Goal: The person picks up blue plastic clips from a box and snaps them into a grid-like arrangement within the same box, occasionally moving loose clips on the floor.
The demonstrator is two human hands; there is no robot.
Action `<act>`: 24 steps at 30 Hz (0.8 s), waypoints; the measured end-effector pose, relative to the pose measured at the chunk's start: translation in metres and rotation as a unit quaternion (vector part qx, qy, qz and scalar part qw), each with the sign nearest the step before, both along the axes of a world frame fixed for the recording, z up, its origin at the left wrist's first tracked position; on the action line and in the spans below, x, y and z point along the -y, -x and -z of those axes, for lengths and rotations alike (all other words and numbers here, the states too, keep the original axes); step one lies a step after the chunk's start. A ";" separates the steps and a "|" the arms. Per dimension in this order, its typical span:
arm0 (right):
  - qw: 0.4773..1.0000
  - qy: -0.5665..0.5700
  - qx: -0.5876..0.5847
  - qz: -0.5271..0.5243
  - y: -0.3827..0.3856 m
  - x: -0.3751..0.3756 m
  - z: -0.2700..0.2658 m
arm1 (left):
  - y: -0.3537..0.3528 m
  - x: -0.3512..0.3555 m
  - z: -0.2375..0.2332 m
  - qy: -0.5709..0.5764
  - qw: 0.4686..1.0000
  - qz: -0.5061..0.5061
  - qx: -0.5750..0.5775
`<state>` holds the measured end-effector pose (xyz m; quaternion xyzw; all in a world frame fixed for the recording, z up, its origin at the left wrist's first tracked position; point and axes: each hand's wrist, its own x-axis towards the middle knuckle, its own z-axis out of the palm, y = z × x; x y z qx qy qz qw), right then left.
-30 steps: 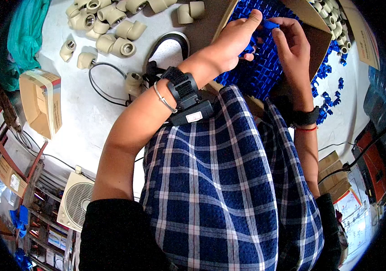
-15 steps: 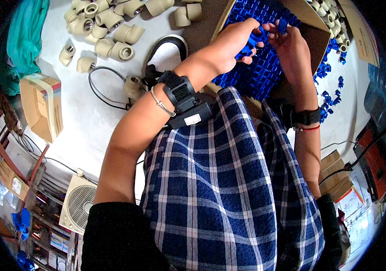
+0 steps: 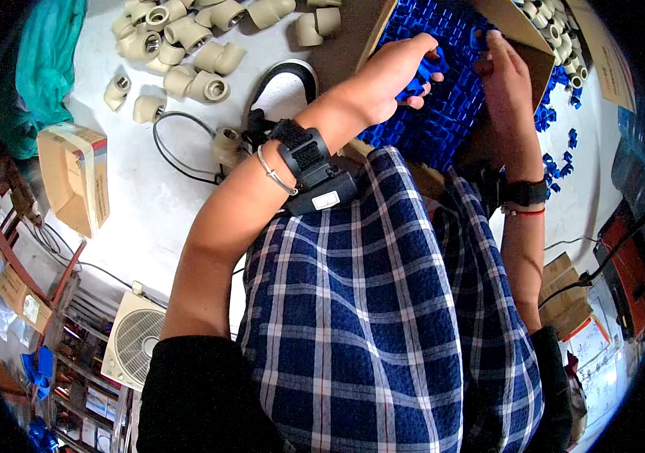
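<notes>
A cardboard box [image 3: 531, 49] holds rows of small blue pieces [image 3: 443, 124], packed closely side by side. Over its left part, my left hand [image 3: 401, 72] is curled around a small bunch of loose blue pieces [image 3: 428, 72]. My right hand [image 3: 509, 75] reaches in along the right side, its fingertips closed on a single blue piece [image 3: 479, 34] right at the packed layer. The back of the hand partly covers that piece.
Beige pipe fittings [image 3: 186, 38] lie scattered at the upper left, near a shoe [image 3: 284, 83]. More blue pieces [image 3: 560, 162] are strewn to the box's right. An open carton [image 3: 73, 181], a green bag [image 3: 47, 60] and a fan [image 3: 133, 340] stand at left.
My right hand has moved away from my left, toward the box's right side, carrying a blue piece down to the packed layer. My left hand keeps its bunch, almost still.
</notes>
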<state>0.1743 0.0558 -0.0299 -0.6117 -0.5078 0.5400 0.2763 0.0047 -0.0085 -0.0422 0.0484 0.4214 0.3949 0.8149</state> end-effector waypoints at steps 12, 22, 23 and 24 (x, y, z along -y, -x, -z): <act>0.906 -0.244 0.245 -0.245 0.033 -0.035 0.006 | -0.001 -0.001 -0.002 0.027 1.000 0.004 -0.014; 0.896 -0.247 0.241 -0.281 0.025 -0.030 0.038 | -0.003 -0.002 0.001 0.021 1.000 0.010 -0.017; 0.898 -0.232 0.250 -0.279 0.026 -0.030 0.038 | -0.003 -0.002 0.001 0.021 1.000 0.011 -0.017; 0.898 -0.233 0.249 -0.280 0.026 -0.031 0.039 | -0.003 -0.002 0.002 0.021 1.000 0.012 -0.018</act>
